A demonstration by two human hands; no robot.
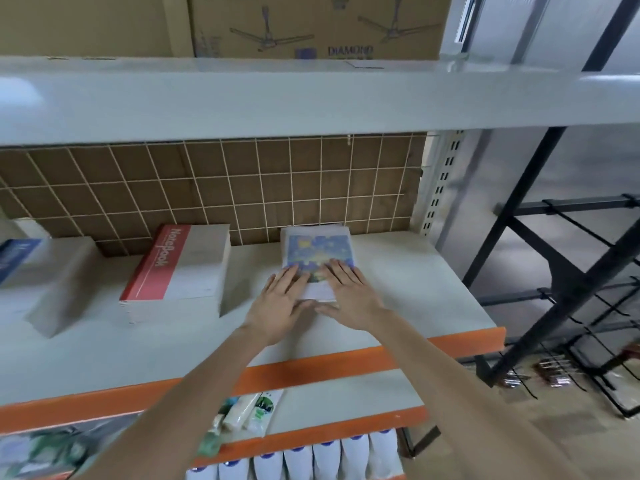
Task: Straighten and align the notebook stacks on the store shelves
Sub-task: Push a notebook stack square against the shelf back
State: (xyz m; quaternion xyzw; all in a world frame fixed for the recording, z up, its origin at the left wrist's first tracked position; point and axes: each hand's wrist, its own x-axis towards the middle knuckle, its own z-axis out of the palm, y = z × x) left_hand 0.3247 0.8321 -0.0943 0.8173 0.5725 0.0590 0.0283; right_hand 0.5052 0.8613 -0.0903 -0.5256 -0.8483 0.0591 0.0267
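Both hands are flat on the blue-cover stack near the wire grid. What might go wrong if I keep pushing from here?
1. The left hand and right hand press only the near end of the blue-cover stack, so the top books may slide over those below and fan out.
2. The stack's far end already sits near the wire grid; more pushing may jam or skew it.
3. It is blurred, so its edges are hard to judge.

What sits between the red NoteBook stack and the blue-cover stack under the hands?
Nothing: the head view shows bare shelf between the red NoteBook stack and the blue-cover stack.
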